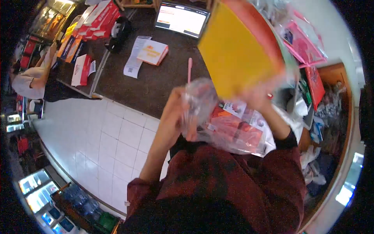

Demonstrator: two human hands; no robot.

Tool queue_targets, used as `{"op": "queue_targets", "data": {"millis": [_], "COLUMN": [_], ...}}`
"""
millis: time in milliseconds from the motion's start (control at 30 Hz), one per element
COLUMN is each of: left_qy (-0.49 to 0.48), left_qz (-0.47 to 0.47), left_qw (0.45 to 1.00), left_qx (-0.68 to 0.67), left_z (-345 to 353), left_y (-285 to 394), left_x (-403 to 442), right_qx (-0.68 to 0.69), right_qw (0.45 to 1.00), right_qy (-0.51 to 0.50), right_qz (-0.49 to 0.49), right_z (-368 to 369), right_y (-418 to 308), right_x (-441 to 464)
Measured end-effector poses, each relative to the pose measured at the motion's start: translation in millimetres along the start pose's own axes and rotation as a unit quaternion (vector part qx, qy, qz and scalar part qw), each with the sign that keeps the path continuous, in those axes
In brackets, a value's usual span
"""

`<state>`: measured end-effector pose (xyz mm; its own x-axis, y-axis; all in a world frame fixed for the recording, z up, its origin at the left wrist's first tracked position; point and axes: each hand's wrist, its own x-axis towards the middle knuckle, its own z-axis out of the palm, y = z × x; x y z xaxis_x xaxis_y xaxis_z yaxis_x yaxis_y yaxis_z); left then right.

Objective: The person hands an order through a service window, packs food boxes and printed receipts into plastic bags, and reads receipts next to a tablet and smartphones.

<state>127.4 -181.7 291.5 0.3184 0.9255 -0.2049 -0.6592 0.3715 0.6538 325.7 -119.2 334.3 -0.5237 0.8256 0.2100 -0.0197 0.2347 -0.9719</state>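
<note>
Through the head view I have my left hand point(176, 107) closed on a crumpled bundle of clear plastic point(200, 97), a glossy, creased film that bulges past the fingers. My right hand point(263, 91) is smeared by blur, but I read it as clamped on the lower edge of a yellow panel point(237, 50), flat, smooth and straight-sided, with a red band along its right side; how each finger sits I cannot tell. The panel is raised and tilted above the dark brown tabletop point(156, 82), to the right of the plastic. Below and between my hands I see red packs point(243, 134) under shiny, wrinkled transparent wrap, close to my maroon fabric sleeve point(286, 156). On the tabletop, a slim pink pen point(190, 69) lies just beyond the plastic, and farther off a boxy white-and-orange carton point(153, 52) touches a long printed paper slip point(133, 68). A bright rectangular screen point(182, 19) stands at the far side. Far left I get stacked red-and-white cardboard boxes point(97, 23) and a person point(35, 82) in a pale top; on the right, a pink-rimmed container point(306, 45) with filmy plastic about it. Glossy square white tiles point(120, 128) cover the floor at left
</note>
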Motion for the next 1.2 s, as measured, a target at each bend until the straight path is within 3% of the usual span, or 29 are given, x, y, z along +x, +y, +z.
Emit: {"op": "queue_targets", "data": {"millis": [67, 167, 267, 300, 433, 500, 567, 633, 667, 700, 767, 833, 867, 933, 1000, 1033, 1067, 1100, 1167, 1200], "left_qy": [-0.027, -0.063, -0.072, -0.072, -0.065, -0.056, -0.063, -0.074, -0.093, -0.112, -0.098, -0.079, -0.072, -0.057, -0.064, -0.087, -0.110, -0.103, -0.109, -0.104], "left_qz": [0.013, 0.021, 0.008, 0.006, 0.019, 0.016, -0.005, -0.029, -0.032, -0.034, -0.031, -0.022, -0.014, -0.068, -0.071, -0.063, -0.054, -0.049, -0.026, -0.022], "left_qw": [1.000, 0.998, 0.995, 0.993, 0.992, 0.994, 0.995, 0.994, 0.993, 0.992, 0.993, 0.994, 0.994, 0.988, 0.987, 0.973, 0.953, 0.954, 0.950, 0.950], "left_qx": [-0.008, 0.011, 0.065, 0.092, 0.108, 0.090, 0.083, 0.077, 0.065, 0.054, 0.067, 0.077, 0.082, 0.126, 0.133, 0.205, 0.276, 0.277, 0.290, 0.292], "left_z": [5.7, 20.7, 33.5, 35.7, 35.4, 29.9, 21.0, 20.3, 24.1, 28.3, 36.0, 37.7, 33.2, 18.5, 7.9, -3.1, -10.3, -13.7, -19.3, -23.2], "left_y": [-0.9, -0.2, -1.3, -2.7, -11.7, -12.4, -14.8, -17.8, -18.9, -19.7, -18.2, -11.5, -10.5, -12.2, -15.6, -24.8, -30.4, -31.1, -30.7, -31.9], "left_x": [14.8, 19.2, 17.6, 16.8, 16.3, 15.0, 14.6, 13.6, 12.7, 12.2, 9.7, 10.1, 11.0, 13.1, 10.7, 7.9, 4.6, 1.1, -6.1, -10.2], "right_qx": [-0.052, -0.285, -0.510, -0.633, -0.675, -0.491, -0.514, -0.505, -0.414, -0.318, -0.295, -0.376, -0.366, -0.418, -0.461, -0.484, -0.538, -0.477, -0.493, -0.551], "right_qw": [0.999, 0.958, 0.847, 0.740, 0.711, 0.832, 0.794, 0.640, 0.748, 0.746, 0.817, 0.824, 0.855, 0.856, 0.857, 0.847, 0.799, 0.837, 0.807, 0.791], "right_qy": [0.008, 0.005, -0.051, -0.101, -0.112, -0.070, -0.150, -0.404, -0.408, -0.399, -0.335, -0.276, -0.240, -0.184, -0.216, -0.220, -0.264, -0.265, -0.322, -0.253], "right_qz": [0.008, 0.039, 0.141, 0.203, 0.163, 0.249, 0.287, 0.415, 0.321, 0.428, 0.365, 0.323, 0.276, 0.240, 0.078, -0.006, 0.042, 0.042, 0.051, 0.074], "right_z": [5.2, 14.3, -2.6, -6.4, -10.1, -23.0, -48.3, -70.3, -91.5, -102.1, -131.1, -140.4, -140.6, -123.9, -91.2, -74.9, -49.0, -14.9, 32.9, 64.5], "right_y": [31.6, 70.2, 73.1, 73.9, 83.0, 61.9, 39.3, -16.8, -39.4, -61.6, -102.2, -137.4, -143.9, -133.5, -70.8, -39.3, 3.9, 36.0, 168.4, 208.9], "right_x": [-52.2, -91.5, -106.4, -110.1, -123.7, -129.1, -151.9, -144.2, -148.9, -139.6, -126.3, -98.2, -77.4, -18.7, 57.3, 95.3, 138.6, 163.8, 227.5, 234.5]}}
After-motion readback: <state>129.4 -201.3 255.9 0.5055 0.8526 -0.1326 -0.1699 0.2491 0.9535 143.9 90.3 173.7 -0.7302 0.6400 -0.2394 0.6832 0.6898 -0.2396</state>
